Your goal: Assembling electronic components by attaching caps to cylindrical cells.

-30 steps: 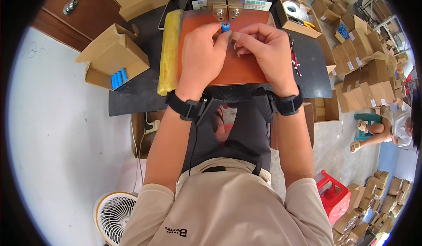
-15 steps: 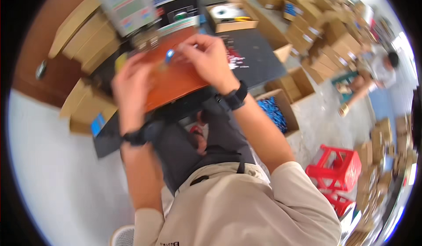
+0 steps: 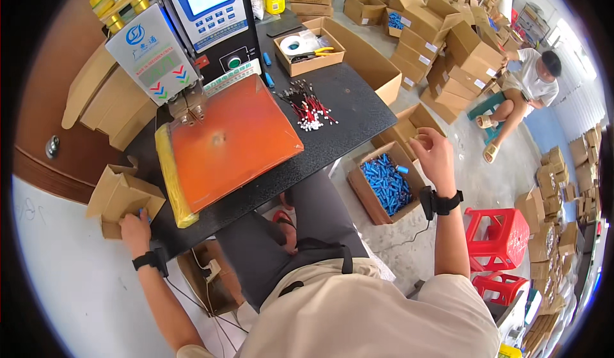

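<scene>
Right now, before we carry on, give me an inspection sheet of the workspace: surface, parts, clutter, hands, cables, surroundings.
Surface: black table bearing an orange mat with a dark smudge.
Parts: blue cylinders heaped in a floor-side carton; red-and-black leads piled on the table.
Clutter: tray box holding a tape roll and yellow-handled pliers.
Hands: left hand at a small open box, grip unclear; right hand raised near the carton, fingers bent.
Cables: thin cord trailing from the right wristband.
Surroundings: seated person, red stool.
</scene>
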A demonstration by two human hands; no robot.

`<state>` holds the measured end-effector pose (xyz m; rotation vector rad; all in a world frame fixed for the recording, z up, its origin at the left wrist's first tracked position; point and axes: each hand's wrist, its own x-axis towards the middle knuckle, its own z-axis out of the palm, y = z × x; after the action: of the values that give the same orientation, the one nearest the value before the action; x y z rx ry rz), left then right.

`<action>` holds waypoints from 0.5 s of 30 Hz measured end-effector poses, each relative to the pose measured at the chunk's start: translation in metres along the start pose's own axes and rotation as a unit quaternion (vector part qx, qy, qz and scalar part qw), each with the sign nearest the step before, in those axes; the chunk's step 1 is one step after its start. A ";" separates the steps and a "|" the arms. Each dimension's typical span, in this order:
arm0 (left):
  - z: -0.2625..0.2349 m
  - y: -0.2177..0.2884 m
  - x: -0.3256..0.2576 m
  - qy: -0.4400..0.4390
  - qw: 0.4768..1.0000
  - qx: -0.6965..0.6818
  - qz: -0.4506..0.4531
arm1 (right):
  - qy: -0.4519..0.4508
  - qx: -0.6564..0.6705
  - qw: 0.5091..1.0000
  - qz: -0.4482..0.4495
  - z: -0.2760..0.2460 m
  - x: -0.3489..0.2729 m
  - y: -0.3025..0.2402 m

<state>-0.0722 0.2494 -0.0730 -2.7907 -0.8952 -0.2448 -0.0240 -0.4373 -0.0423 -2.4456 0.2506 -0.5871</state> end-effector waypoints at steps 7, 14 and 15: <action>0.040 -0.026 0.014 0.085 0.991 0.012 0.099 | -0.086 0.092 0.979 -0.159 0.067 0.032 -0.096; 0.030 -0.006 0.018 0.092 0.991 0.029 0.093 | -0.145 -0.077 0.977 -0.135 0.182 0.081 -0.143; 0.031 -0.002 0.020 0.070 0.994 0.016 0.080 | -0.131 -0.080 0.974 -0.165 0.190 0.081 -0.139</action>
<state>-0.0543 0.2700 -0.0983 -2.7562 -0.6336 -0.3904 0.1414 -0.2534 -0.0674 -2.7099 -0.2298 -0.3853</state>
